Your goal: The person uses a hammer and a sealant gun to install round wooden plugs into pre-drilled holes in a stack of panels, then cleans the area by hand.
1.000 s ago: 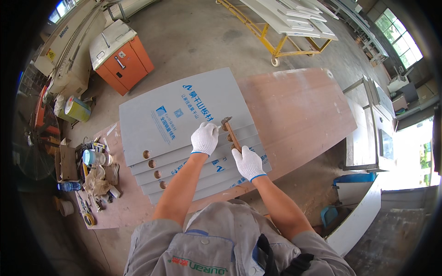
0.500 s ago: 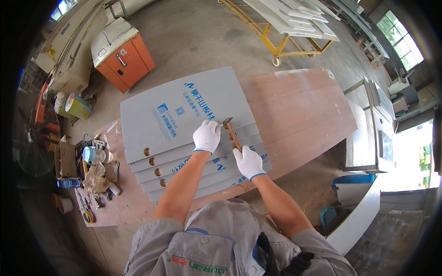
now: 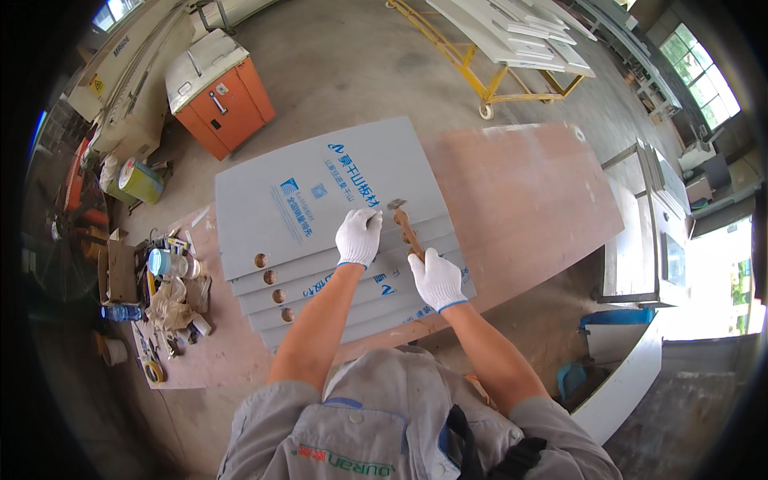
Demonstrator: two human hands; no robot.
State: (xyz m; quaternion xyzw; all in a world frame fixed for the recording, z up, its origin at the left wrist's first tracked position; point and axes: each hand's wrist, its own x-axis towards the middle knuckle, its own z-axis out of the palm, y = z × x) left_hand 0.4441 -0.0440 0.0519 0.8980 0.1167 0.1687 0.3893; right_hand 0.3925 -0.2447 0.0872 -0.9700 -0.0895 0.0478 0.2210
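Note:
Wearing a white knit glove, my right hand (image 3: 437,278) is wrapped round the wooden handle of a hammer (image 3: 411,235). The hammer's metal head is slightly blurred and hangs by the right part of the top grey panel (image 3: 256,188). My left hand (image 3: 358,238), gloved too, rests over that panel just left of the hammer head. Its fingertips are pinched together, and what they hold is too small to make out. Several grey panels with blue print lie stepped in a stack, each showing a round hole (image 3: 260,260) near its left edge; more holes are partly hidden behind the hammer.
The stack lies on a reddish-brown board table (image 3: 528,192). Tools, a clear jar (image 3: 170,264) and a tape roll (image 3: 154,371) crowd its left end. Beyond stand an orange cabinet (image 3: 224,112) and a yellow trolley (image 3: 512,98) with white panels. A metal-framed rack (image 3: 640,216) is at right.
The hammer head has shifted and tilted slightly, with my right hand still on its handle. My left hand keeps its pinch at the same spot on the panel. The whole view has shifted a little.

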